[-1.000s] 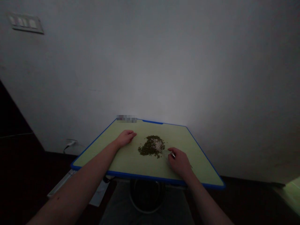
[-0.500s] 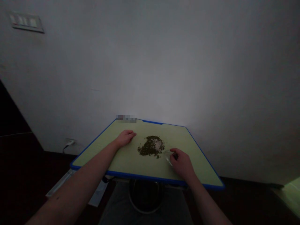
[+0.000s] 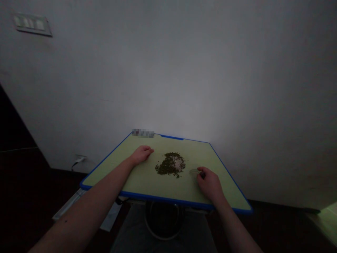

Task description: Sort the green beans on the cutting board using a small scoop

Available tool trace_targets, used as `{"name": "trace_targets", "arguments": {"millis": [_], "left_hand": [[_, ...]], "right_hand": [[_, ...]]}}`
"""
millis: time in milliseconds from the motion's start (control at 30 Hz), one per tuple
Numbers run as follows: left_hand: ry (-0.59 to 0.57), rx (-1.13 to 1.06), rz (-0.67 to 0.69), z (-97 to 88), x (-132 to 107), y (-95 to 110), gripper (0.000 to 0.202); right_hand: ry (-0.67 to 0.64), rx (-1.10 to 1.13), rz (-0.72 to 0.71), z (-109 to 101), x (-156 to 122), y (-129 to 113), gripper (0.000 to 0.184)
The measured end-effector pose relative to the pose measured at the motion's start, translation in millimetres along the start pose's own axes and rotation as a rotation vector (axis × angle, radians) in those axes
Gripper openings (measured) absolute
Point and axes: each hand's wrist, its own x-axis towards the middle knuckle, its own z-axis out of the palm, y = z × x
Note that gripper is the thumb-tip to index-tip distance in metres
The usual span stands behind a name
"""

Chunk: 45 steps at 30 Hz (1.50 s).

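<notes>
A pale green board with a blue rim carries a heap of small dark green grains, with a pale pinkish patch in its right part. My left hand rests on the board just left of the heap, fingers curled and holding nothing. To the right of the heap, my right hand is closed at the edge of a small clear round dish, which sits low on the board. The dish's exact shape is faint in the dim light.
The board's far edge stands against a white wall, with a switch plate high up and a plugged-in socket low down. A dark round stand base sits below the board, and a flat white strip lies on the dark floor.
My right hand has moved rightward, away from the heap, and the clear dish has moved with it and now lies lower on the board. My left hand and the heap have not moved.
</notes>
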Motion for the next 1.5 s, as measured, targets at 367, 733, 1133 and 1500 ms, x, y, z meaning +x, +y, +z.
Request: {"name": "trace_targets", "arguments": {"millis": [367, 733, 1133, 1500], "left_hand": [[-0.006, -0.007, -0.003, 1.3, -1.3, 4.0, 0.040], [0.000, -0.005, 0.014, -0.7, -0.4, -1.3, 0.039], [-0.003, -0.003, 0.005, 0.5, -0.9, 2.1, 0.038], [-0.008, -0.011, 0.017, 0.4, -0.4, 0.0, 0.040]], "right_hand": [[0.000, 0.017, -0.039, 9.5, 3.2, -7.9, 0.031], [0.074, -0.140, 0.042, -10.4, 17.8, 28.0, 0.032], [-0.082, 0.042, -0.162, 10.2, 15.9, -8.0, 0.030], [-0.168, 0.117, -0.214, 9.3, 15.3, -7.7, 0.029]]}}
